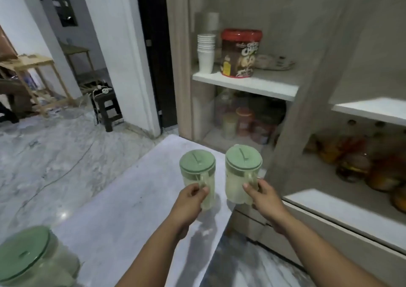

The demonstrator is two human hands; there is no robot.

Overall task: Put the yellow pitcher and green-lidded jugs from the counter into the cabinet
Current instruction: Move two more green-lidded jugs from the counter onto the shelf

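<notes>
Two clear jugs with green lids are held up over the far end of the marble counter [123,216]. My left hand [191,201] grips the handle of the left jug [197,168]. My right hand [263,198] grips the handle of the right jug [242,168], which hangs near the open cabinet [285,132]. Both jugs are upright. A third green-lidded jug [33,258] stands on the counter at the bottom left. No yellow pitcher is in view.
The cabinet's upper shelf [246,84] holds stacked white cups [205,53], a red-lidded cookie tub [240,53] and dishes. Jars fill the lower shelf behind glass. Bottles sit in the right compartment [362,161]. A doorway and stool [107,108] lie to the left.
</notes>
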